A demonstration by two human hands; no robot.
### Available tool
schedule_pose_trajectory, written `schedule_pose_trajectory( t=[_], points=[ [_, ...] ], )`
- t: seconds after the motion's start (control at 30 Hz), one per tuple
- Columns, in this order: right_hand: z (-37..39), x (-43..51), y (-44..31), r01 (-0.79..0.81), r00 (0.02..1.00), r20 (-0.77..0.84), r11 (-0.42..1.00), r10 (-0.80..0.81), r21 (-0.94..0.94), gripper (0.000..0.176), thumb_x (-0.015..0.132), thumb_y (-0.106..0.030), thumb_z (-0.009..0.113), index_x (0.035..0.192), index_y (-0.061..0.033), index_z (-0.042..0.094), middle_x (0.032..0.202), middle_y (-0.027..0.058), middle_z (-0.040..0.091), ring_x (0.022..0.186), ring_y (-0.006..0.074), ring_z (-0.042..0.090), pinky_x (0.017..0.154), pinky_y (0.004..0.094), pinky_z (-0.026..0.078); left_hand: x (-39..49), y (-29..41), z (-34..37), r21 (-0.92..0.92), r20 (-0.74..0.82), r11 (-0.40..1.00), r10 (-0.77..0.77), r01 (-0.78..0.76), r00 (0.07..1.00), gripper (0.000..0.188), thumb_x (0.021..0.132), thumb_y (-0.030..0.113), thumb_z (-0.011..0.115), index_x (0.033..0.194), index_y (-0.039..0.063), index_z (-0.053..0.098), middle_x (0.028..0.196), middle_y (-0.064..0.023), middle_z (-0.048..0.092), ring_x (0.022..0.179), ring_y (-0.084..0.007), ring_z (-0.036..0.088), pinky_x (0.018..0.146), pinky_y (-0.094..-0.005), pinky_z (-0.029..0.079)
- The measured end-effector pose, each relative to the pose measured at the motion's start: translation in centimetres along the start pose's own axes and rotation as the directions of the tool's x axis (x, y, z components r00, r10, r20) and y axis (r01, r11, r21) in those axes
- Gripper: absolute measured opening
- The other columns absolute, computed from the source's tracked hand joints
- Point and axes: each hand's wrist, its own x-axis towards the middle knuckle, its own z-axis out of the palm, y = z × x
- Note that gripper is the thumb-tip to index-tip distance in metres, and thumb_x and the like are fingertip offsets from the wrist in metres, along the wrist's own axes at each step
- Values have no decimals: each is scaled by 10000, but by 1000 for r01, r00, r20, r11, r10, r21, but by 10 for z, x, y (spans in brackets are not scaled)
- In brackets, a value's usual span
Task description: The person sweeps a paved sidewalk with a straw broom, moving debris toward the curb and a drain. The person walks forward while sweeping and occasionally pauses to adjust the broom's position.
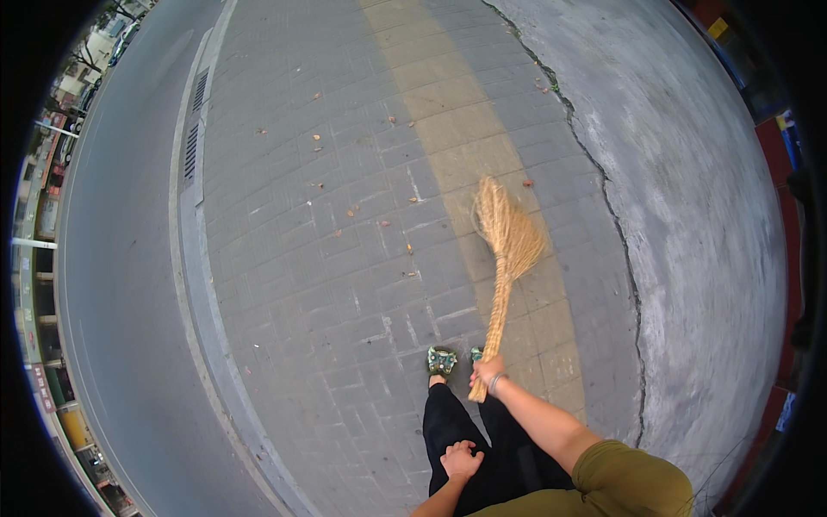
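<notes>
My right hand point(486, 375) is closed around the lower end of the braided handle of a straw broom point(501, 258). The broom points away from me, its bristles over the yellow paving strip point(452, 110); whether they touch the ground I cannot tell. A metal bangle circles my right wrist. My left hand point(461, 459) holds nothing and lies over my left thigh, fingers a little bent and apart. Small dry leaves point(409, 248) are scattered on the grey brick pavement point(291, 258), mostly left of the broom. A reddish leaf point(528, 183) is just right of the bristles.
My feet point(441, 360) stand on the pavement below the broom. At the left a kerb point(194, 271) with drain grates point(190, 152) borders the road point(123, 258). To the right a long crack point(607, 181) separates the paving from a smooth concrete strip point(698, 245).
</notes>
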Motion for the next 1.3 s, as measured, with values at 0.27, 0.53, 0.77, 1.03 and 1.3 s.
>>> schedule_pose_trajectory(
  t=[0.27, 0.53, 0.77, 1.03, 1.3],
  points=[
    [27, -95, 52, -240, 735, 612, 956, 293, -170, 151, 692, -55, 596, 748, -29, 458, 559, 54, 481, 431, 135, 495, 377, 286, 448, -31, -87, -7, -342, -36, 924, -192, 168, 981, 300, 631, 284, 587, 907, 165, 584, 821, 19, 595, 867, -212, 526, 757, -360, 417],
    [-83, -125, 74, 44, 989, 145, 982, -17, -183, 109, 689, -47, 547, 663, -42, 441, 537, 51, 468, 401, 150, 474, 365, 301, 451, -111, -207, 0, -522, -86, 767, -483, 374, 871, 523, 622, 278, 640, 1066, 73, 455, 984, -112, 503, 942, -285, 461, 854, -380, 357],
    [20, -49, 127, -200, 980, 8, 974, 200, 111, 115, 658, -116, 479, 565, -65, 433, 470, 79, 438, 418, 217, 487, 420, 367, 452, -136, -314, -14, -732, -117, 645, -436, 220, 892, 510, 652, 228, 654, 1075, 42, 437, 839, -94, 537, 789, -228, 521, 738, -352, 420],
    [285, -182, 333, -308, 847, 393, 933, 357, -185, 100, 668, -35, 553, 639, -34, 457, 513, 77, 467, 420, 200, 493, 402, 332, 463, -173, -417, 1, -766, -27, 583, -447, 269, 894, 525, 664, 242, 649, 1078, 33, 404, 726, -86, 562, 691, -223, 546, 673, -339, 433],
    [199, -245, 281, -194, 818, 439, 897, 371, -397, 158, 686, -44, 613, 714, -43, 457, 559, 50, 484, 436, 137, 499, 386, 275, 453, -153, -459, 18, -895, 16, 395, -434, 207, 901, 518, 668, 253, 651, 1076, 34, 419, 738, -67, 548, 695, -208, 537, 664, -324, 426]
  ],
)
